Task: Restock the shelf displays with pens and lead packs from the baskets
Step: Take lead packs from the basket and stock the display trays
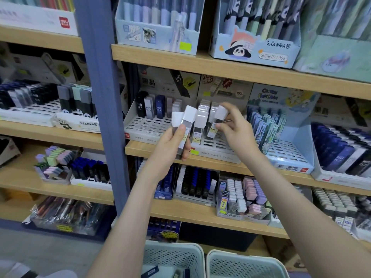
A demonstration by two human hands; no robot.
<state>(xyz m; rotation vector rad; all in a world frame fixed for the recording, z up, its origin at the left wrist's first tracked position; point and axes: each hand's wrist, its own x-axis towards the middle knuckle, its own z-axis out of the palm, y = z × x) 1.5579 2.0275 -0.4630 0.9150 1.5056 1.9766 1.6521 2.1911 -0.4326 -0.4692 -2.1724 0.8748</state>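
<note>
Right in front of the hands, at chest-high shelf level, sits the slotted tray (218, 146), and that is where this one is going. The right hand (235, 127) is the nearer of the two, hovering directly over the tray's open slots, just beside the standing row of white-capped packs (202, 117). It pinches a single lead pack (220, 113) between thumb and fingertips, the other fingers curled in behind. The pack's long axis runs close to upright, white cap on top and leaning a touch to the right, foot aimed down and away into the tray. From here the move looks like a short drop forward and down, and the foot needs to line up with one slot, not the rib between two.

The left hand (174, 140) waits a little lower and to the left, in front of the shelf edge, gripping the spare packs (185, 117), two by the look of it. They are fanned slightly, caps up, with the thumb pressed across their fronts and the fingers wrapped behind. I cannot tell whether a third hides behind them.

Down at the bottom of the view the two baskets (241, 254) stand side by side below the arms, well apart from the tray, with more stock showing in the left one
</note>
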